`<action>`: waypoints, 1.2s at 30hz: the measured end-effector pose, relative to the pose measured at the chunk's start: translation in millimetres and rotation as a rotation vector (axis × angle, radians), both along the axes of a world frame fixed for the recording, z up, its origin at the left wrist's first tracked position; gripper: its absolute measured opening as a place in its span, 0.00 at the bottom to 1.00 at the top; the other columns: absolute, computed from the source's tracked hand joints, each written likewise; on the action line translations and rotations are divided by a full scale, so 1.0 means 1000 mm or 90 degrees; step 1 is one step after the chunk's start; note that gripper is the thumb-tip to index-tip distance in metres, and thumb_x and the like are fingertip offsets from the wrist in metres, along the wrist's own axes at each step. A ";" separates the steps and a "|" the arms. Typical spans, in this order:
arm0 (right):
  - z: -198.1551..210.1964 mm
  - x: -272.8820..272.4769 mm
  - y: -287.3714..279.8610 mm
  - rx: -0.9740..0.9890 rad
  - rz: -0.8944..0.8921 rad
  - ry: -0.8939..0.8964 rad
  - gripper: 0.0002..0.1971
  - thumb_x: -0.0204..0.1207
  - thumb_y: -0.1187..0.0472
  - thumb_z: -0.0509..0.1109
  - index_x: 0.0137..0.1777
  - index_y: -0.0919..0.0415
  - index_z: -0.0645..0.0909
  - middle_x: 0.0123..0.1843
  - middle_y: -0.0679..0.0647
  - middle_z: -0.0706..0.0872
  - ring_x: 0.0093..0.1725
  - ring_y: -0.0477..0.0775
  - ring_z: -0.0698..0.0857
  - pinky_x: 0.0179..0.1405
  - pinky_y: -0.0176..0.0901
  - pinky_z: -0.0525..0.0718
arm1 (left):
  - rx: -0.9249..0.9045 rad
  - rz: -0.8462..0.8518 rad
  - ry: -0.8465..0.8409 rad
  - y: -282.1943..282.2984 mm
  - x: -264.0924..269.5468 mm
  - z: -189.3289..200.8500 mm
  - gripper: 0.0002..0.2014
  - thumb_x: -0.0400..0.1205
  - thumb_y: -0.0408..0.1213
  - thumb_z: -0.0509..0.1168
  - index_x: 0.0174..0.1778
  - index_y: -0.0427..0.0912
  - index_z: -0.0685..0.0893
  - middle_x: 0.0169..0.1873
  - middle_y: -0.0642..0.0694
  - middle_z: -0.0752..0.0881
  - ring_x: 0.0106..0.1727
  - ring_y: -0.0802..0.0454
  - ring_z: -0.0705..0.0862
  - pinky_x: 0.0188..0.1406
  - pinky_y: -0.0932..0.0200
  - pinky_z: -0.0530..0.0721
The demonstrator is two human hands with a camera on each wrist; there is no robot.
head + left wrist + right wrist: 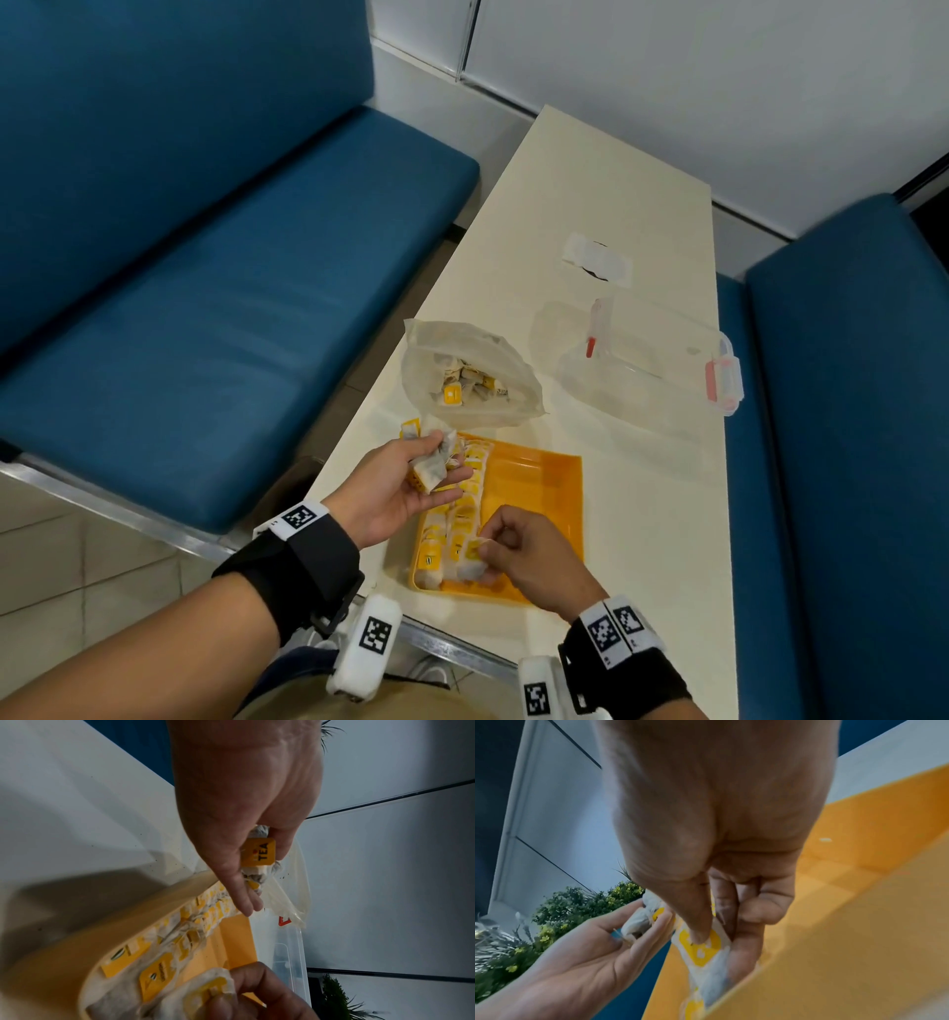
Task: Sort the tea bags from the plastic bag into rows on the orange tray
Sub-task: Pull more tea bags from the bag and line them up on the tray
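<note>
An orange tray (544, 488) lies near the table's front edge, with rows of yellow-tagged tea bags (452, 534) filling its left part. My left hand (411, 473) hovers palm-up over the tray's far left corner and holds a bunch of tea bags (431, 457); the left wrist view shows a yellow "TEA" tag (258, 852) between its thumb and fingers. My right hand (508, 550) pinches one tea bag (703, 949) low over the tray's near end, beside the rows. Just beyond the tray the clear plastic bag (467, 370) lies open with more tea bags inside.
A clear lidded plastic box (652, 360) with red latches stands right of the bag. A small clear wrapper (595, 257) lies farther back. Blue padded benches (215, 288) flank the cream table (590, 180). The tray's right half (539, 483) is bare orange.
</note>
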State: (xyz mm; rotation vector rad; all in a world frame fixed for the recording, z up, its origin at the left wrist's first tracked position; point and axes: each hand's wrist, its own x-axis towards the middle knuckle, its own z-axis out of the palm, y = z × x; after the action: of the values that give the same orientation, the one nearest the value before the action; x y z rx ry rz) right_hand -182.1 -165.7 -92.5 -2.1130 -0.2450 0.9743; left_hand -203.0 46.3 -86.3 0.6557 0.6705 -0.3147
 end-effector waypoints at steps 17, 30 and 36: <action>-0.025 -0.007 0.014 -0.063 0.004 0.025 0.10 0.77 0.70 0.73 0.43 0.54 0.79 0.38 0.52 0.83 0.32 0.52 0.89 0.39 0.49 0.87 | 0.020 -0.011 -0.005 -0.008 0.002 0.000 0.16 0.89 0.38 0.65 0.71 0.34 0.81 0.65 0.30 0.87 0.61 0.36 0.91 0.55 0.41 0.91; -0.030 -0.009 0.022 -0.211 0.089 -0.064 0.30 0.60 0.52 0.87 0.51 0.53 0.68 0.48 0.49 0.85 0.43 0.48 0.83 0.39 0.43 0.82 | 0.071 -0.028 -0.022 -0.008 0.002 -0.003 0.15 0.89 0.39 0.64 0.69 0.36 0.82 0.61 0.33 0.90 0.62 0.38 0.91 0.58 0.41 0.91; -0.003 0.009 0.006 -0.173 -0.063 -0.206 0.12 0.71 0.52 0.80 0.46 0.50 0.79 0.40 0.46 0.85 0.41 0.45 0.84 0.35 0.31 0.76 | 0.096 -0.039 -0.026 -0.006 0.002 -0.004 0.14 0.89 0.39 0.65 0.68 0.37 0.83 0.60 0.33 0.90 0.60 0.40 0.92 0.57 0.43 0.89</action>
State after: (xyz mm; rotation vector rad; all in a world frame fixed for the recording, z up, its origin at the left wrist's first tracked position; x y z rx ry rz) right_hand -173.6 -160.0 -95.1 -2.5062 -0.1729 0.6311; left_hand -201.0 40.6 -90.4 0.8262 0.6399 -0.3089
